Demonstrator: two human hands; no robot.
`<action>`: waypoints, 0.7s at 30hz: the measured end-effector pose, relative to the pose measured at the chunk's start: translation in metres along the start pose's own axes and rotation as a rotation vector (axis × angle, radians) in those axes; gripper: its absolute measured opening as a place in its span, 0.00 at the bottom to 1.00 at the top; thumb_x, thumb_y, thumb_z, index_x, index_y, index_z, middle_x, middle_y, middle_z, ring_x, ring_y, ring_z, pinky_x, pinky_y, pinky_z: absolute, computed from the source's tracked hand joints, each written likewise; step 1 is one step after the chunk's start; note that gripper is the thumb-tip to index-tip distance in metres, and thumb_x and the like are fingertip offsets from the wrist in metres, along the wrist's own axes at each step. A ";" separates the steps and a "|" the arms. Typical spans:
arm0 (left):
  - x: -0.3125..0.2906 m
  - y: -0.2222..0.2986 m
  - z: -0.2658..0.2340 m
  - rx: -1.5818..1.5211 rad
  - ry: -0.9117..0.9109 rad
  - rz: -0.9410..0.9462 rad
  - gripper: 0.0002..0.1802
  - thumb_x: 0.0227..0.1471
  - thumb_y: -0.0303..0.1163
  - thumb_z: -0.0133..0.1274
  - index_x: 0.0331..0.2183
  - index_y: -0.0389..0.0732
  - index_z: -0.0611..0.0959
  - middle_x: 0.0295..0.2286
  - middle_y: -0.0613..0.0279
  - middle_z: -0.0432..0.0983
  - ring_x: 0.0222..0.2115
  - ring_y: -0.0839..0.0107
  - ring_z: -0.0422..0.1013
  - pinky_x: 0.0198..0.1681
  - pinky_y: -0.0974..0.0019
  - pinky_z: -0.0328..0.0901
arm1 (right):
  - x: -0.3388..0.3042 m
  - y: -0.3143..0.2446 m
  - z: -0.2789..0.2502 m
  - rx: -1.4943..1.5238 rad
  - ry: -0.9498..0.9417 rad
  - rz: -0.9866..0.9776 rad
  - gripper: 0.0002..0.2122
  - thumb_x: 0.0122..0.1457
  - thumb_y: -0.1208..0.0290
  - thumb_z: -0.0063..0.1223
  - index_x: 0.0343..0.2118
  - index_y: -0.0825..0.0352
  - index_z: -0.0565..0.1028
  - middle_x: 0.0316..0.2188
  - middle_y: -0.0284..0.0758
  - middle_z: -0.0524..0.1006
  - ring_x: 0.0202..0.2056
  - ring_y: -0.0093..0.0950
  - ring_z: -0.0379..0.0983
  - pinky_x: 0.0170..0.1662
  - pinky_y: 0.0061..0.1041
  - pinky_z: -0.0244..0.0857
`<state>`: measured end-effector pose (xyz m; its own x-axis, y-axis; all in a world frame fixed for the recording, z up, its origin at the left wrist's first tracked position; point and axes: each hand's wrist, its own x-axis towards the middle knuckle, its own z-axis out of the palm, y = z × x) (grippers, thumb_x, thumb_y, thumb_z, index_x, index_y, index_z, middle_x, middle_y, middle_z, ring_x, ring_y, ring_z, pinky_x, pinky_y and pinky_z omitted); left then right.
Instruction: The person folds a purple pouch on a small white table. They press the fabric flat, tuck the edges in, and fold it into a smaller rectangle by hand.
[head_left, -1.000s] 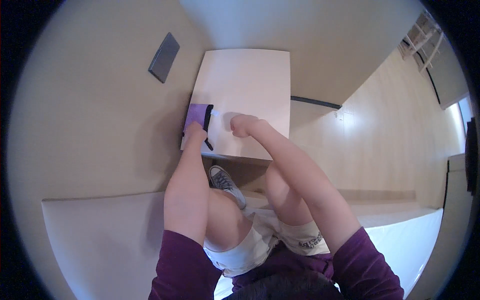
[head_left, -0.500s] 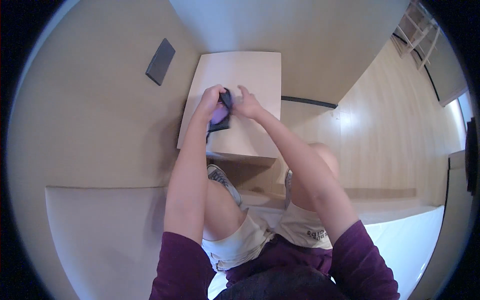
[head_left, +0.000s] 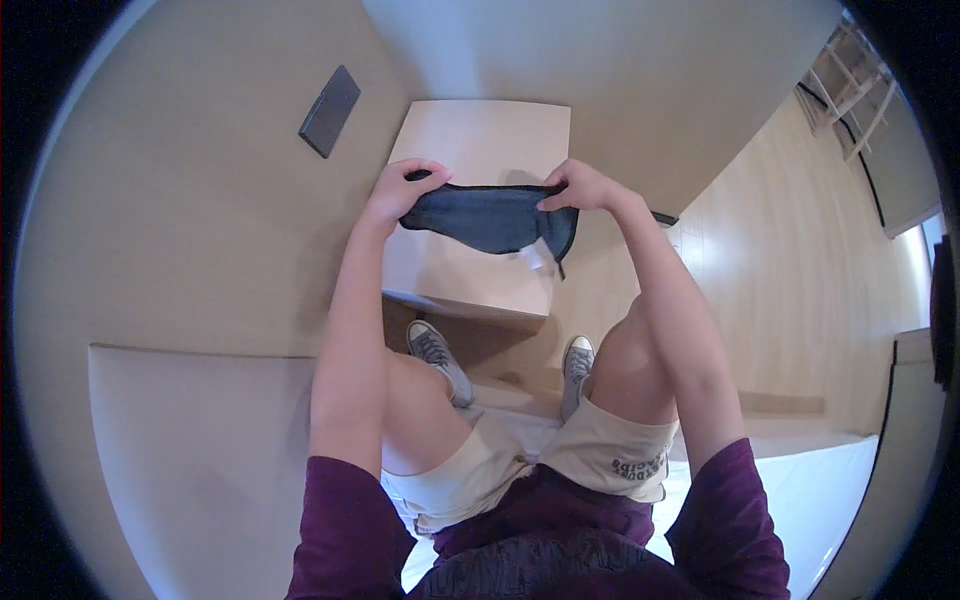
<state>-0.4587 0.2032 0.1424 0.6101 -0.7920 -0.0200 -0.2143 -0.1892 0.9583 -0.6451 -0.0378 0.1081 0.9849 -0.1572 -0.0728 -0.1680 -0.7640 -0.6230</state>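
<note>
A flat piece of dark blue-grey cloth [head_left: 480, 215] with black edging, a curved lower edge and a small white tag [head_left: 537, 255] is stretched between my hands above a small pale wooden table [head_left: 480, 140]. My left hand [head_left: 412, 188] is closed on its left end, thumb along the upper edge. At the upper right corner, my right hand [head_left: 583, 187] pinches the cloth between thumb and fingers. A short dark strap or cord end hangs from its lower right corner. I cannot tell exactly what kind of article it is.
A dark rectangular plate [head_left: 330, 112] is fixed to the beige wall on the left. My knees and grey sneakers [head_left: 430, 345] are just before the table. Pale wooden floor [head_left: 740, 270] stretches to the right, with a wooden rack [head_left: 850, 90] far off.
The cloth was bunched up with some purple showing; now it is spread out flat, dark side visible. My right hand has moved right, my left slightly left, drawing it taut.
</note>
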 end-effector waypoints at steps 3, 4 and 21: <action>-0.005 0.001 -0.006 0.193 -0.044 -0.036 0.14 0.39 0.36 0.66 0.30 0.39 0.84 0.30 0.63 0.78 0.31 0.76 0.71 0.39 0.72 0.64 | -0.004 0.007 -0.002 0.069 -0.025 0.077 0.08 0.47 0.68 0.63 0.28 0.67 0.80 0.16 0.29 0.73 0.22 0.19 0.64 0.28 0.22 0.61; -0.001 -0.007 -0.004 0.212 -0.096 -0.109 0.20 0.35 0.38 0.69 0.31 0.38 0.84 0.31 0.62 0.79 0.32 0.75 0.71 0.40 0.70 0.65 | -0.006 0.013 -0.003 0.065 -0.025 0.084 0.08 0.47 0.68 0.63 0.28 0.67 0.80 0.16 0.29 0.73 0.22 0.19 0.64 0.28 0.22 0.61; 0.012 -0.101 -0.049 0.744 -0.330 -0.211 0.16 0.31 0.33 0.69 0.29 0.45 0.85 0.27 0.62 0.80 0.27 0.73 0.74 0.32 0.67 0.68 | 0.011 0.016 0.019 -0.105 -0.058 -0.189 0.11 0.40 0.79 0.61 0.31 0.67 0.79 0.23 0.40 0.77 0.24 0.27 0.71 0.32 0.26 0.66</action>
<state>-0.3928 0.2415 0.0590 0.4638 -0.8046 -0.3709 -0.6386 -0.5938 0.4894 -0.6360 -0.0403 0.0825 0.9995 0.0291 -0.0090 0.0194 -0.8381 -0.5451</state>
